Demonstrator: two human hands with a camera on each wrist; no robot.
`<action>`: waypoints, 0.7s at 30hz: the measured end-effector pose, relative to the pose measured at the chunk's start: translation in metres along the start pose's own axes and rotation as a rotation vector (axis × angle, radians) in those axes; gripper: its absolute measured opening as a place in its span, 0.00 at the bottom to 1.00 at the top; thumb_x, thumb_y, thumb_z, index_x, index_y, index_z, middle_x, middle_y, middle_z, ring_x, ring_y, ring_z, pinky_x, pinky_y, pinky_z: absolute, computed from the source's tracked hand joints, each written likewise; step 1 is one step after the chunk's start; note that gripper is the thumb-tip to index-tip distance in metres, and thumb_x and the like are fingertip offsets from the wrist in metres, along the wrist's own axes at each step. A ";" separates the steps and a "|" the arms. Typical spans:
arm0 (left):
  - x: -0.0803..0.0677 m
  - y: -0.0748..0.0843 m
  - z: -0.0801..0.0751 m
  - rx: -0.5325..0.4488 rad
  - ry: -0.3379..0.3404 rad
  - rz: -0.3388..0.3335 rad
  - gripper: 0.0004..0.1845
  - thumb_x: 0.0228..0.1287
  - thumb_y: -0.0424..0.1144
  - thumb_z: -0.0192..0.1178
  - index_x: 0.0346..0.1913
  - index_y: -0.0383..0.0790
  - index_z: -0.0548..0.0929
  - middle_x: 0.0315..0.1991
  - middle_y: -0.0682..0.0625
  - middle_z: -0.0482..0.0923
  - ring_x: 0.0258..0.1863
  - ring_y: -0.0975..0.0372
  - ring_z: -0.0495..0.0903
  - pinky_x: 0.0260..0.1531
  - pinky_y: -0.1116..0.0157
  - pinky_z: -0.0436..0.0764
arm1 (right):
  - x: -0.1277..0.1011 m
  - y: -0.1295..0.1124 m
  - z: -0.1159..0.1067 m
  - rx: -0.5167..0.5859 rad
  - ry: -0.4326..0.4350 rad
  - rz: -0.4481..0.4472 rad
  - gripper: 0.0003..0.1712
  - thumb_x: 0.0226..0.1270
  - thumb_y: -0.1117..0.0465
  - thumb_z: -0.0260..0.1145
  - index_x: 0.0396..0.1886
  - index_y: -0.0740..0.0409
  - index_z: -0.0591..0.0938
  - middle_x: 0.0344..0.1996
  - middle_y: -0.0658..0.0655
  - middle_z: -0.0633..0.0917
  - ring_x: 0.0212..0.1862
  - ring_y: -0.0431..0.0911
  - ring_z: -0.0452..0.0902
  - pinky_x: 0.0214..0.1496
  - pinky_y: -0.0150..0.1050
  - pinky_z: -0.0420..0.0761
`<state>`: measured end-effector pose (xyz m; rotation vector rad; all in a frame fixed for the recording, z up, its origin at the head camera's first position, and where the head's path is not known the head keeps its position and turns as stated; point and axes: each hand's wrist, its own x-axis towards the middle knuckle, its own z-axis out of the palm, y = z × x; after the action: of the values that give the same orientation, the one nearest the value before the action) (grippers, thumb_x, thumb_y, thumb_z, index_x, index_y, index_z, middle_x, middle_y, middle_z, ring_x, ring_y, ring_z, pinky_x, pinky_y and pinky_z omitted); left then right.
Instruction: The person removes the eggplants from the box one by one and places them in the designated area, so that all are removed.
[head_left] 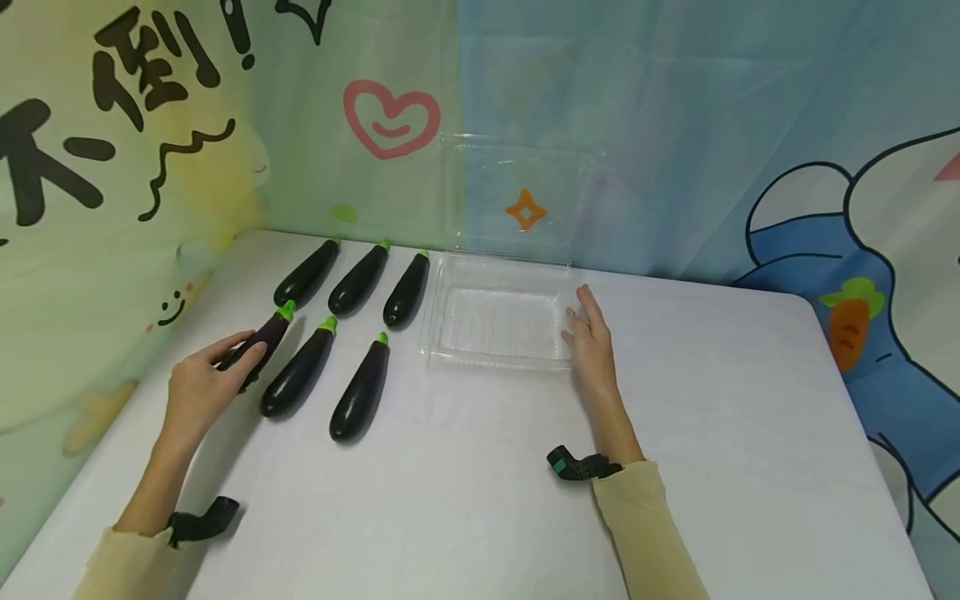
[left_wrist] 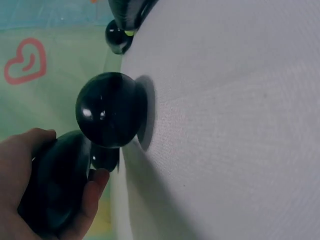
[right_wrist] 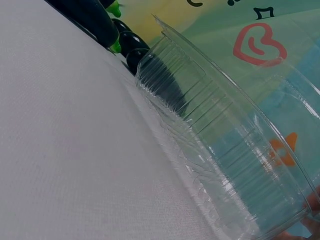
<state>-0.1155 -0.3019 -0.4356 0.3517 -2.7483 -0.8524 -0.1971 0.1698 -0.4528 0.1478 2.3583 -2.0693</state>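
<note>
Several dark purple eggplants with green stems lie in two rows on the white table (head_left: 465,483). My left hand (head_left: 206,379) grips the front left eggplant (head_left: 262,337); the left wrist view shows my fingers (left_wrist: 92,187) curled round that eggplant (left_wrist: 55,185), with a neighbouring eggplant (left_wrist: 110,110) just beyond. A clear plastic tray (head_left: 495,312) with its lid (head_left: 517,196) standing open sits to the right of the eggplants. My right hand (head_left: 588,333) rests with straight fingers against the tray's right edge. The tray wall (right_wrist: 220,150) fills the right wrist view.
A cartoon-printed cloth backdrop (head_left: 675,125) runs behind the table. The table's right edge (head_left: 855,400) drops off beside a blue cartoon figure. White tabletop stretches in front of the hands.
</note>
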 end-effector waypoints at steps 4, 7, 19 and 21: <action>0.001 -0.001 0.001 0.023 0.006 -0.005 0.26 0.64 0.57 0.60 0.56 0.44 0.83 0.29 0.38 0.84 0.17 0.67 0.70 0.16 0.68 0.67 | 0.007 0.015 0.000 -0.022 0.013 -0.017 0.31 0.79 0.58 0.43 0.78 0.53 0.53 0.79 0.45 0.48 0.78 0.48 0.49 0.72 0.48 0.66; 0.001 -0.002 0.000 0.046 0.013 -0.010 0.26 0.64 0.58 0.59 0.56 0.43 0.83 0.26 0.40 0.83 0.18 0.64 0.69 0.16 0.67 0.65 | 0.004 0.009 0.000 -0.025 0.014 -0.014 0.31 0.79 0.58 0.42 0.78 0.54 0.53 0.79 0.47 0.48 0.78 0.49 0.49 0.72 0.49 0.65; 0.003 -0.011 0.002 0.085 0.033 0.027 0.25 0.66 0.55 0.58 0.55 0.38 0.83 0.32 0.36 0.84 0.21 0.57 0.69 0.16 0.67 0.63 | -0.009 -0.016 0.001 -0.047 0.002 0.014 0.30 0.79 0.59 0.42 0.77 0.55 0.53 0.79 0.51 0.47 0.78 0.52 0.47 0.72 0.50 0.65; 0.003 -0.012 0.002 0.088 0.040 0.041 0.24 0.66 0.54 0.58 0.54 0.38 0.83 0.38 0.33 0.85 0.22 0.55 0.71 0.17 0.67 0.63 | -0.009 -0.015 0.001 -0.048 0.001 0.012 0.30 0.79 0.59 0.42 0.77 0.55 0.53 0.79 0.51 0.47 0.78 0.52 0.47 0.72 0.50 0.65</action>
<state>-0.1170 -0.3114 -0.4436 0.3241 -2.7514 -0.7085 -0.1893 0.1658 -0.4374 0.1624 2.4001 -2.0059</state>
